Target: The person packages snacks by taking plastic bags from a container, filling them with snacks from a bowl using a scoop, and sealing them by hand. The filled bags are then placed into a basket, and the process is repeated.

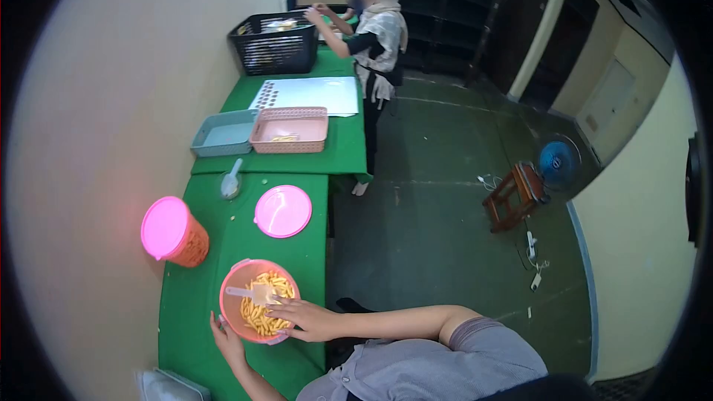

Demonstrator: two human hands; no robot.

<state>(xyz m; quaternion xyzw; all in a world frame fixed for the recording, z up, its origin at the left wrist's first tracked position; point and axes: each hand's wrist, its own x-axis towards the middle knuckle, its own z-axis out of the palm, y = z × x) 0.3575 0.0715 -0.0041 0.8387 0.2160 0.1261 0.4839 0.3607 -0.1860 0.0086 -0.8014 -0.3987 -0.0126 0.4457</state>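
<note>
Your right hand (pixel 308 319) lies loosely open across near rim of pink tub (pixel 232 310), fingertips at white plastic scoop (pixel 254 294). Scoop handle points left, away from that hand; right hand nearer it. Your left hand (pixel 225 339) cups tub's lower left wall, fingers curled. Tub sits on green table (pixel 193 304), directly ahead of you, full of pale yellow stick snacks (pixel 269 312). Loose round pink lid (pixel 283 211) beyond; lidded orange tub (pixel 175 232) left.

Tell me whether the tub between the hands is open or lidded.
Open: the tub shows snack sticks inside; a pink lid lies apart.
</note>
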